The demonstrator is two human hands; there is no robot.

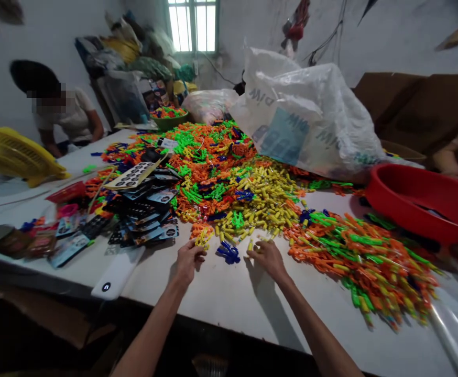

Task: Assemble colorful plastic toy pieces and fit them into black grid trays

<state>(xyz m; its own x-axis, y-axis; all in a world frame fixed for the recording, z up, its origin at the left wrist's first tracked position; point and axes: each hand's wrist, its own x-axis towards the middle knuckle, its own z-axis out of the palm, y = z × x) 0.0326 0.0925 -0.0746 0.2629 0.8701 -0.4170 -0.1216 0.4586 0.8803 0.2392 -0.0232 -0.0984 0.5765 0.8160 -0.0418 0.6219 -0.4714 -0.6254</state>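
1. Our left hand [188,257] rests at the near edge of the toy pile, its fingers curled together and pinching a small yellow piece [203,238] just beyond the fingertips.
2. Our right hand [267,256] lies palm down, just right of the left one, fingers loosely bent, their tips touching a yellow tube [251,244] at the front of the heap; we cannot tell whether it truly grips it.
3. Between our two hands, apart from both, lies a blue plastic piece [228,253] on the white table [229,298].
4. Just beyond both hands spreads the heap of yellow tubes [262,201], and farther out the orange and green pieces [209,157].
5. To the right of our right hand runs a pile of assembled orange and green toys [362,256], and beyond it a red basin [421,201].
6. To the left of our left hand lie dark printed cards [146,209], and nearer us a white power bank [113,277].
7. Far beyond the right hand stands a large clear plastic bag [307,115].
8. Far left, another person [62,112] sits at the table beside a yellow fan [17,154].
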